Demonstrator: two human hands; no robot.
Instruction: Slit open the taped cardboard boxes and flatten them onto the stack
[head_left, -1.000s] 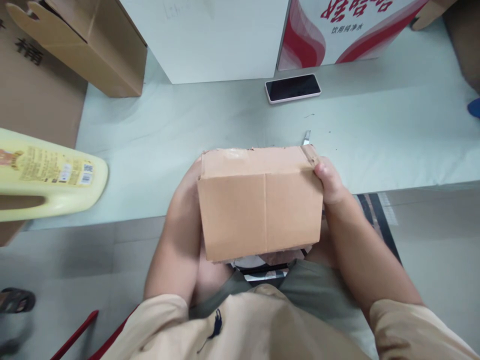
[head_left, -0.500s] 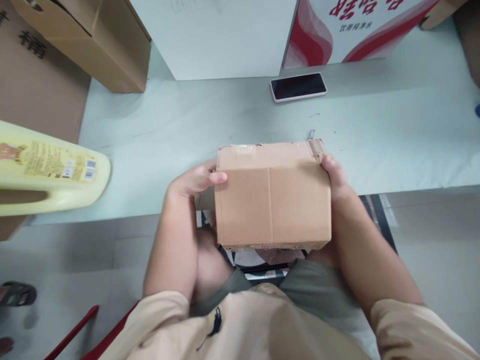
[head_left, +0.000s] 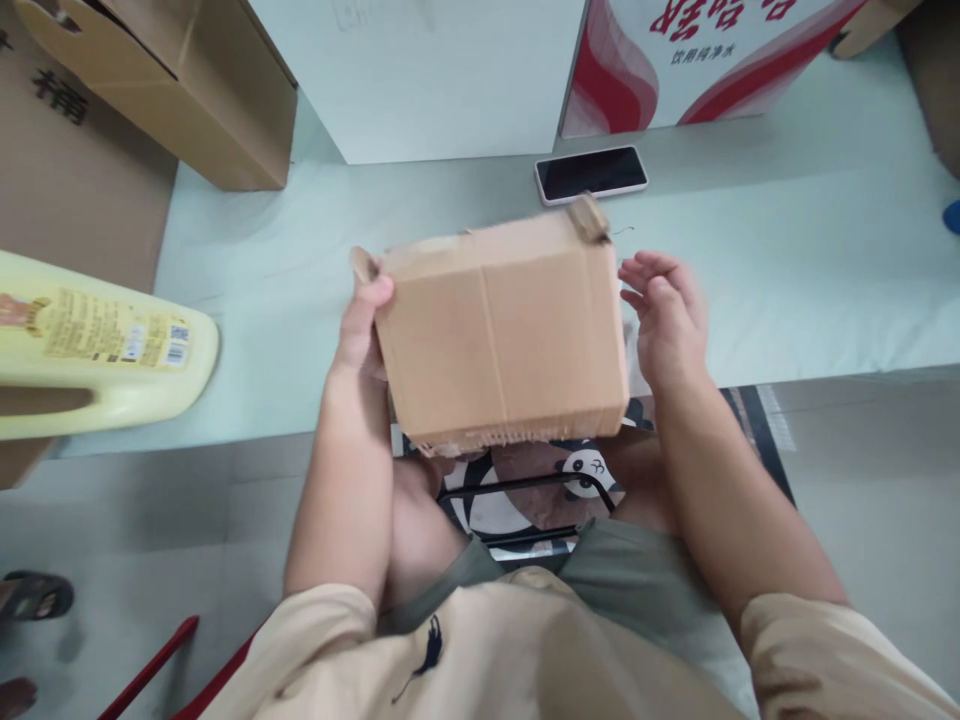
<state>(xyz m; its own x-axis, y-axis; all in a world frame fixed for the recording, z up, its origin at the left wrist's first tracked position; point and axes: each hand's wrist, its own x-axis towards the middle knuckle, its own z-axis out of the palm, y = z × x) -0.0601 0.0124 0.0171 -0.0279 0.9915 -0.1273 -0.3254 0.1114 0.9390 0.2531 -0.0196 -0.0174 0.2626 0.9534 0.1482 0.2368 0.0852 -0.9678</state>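
While left hand (head_left: 358, 335) has its grip on the cardboard box (head_left: 502, 345), center frame, right hand (head_left: 671, 320) hangs just beside it, grip loose, half-curled.

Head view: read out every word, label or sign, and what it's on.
"饮用纯净水": red-and-white box; big red characters above, cut off.
"桶": far-left carton; another character is cut off.
Yellow jug: print too small.
White box: faint marking, unreadable.
Held box: no readable text.

the held carton (head_left: 502, 350) is tan, the jug (head_left: 169, 395) pale yellow.
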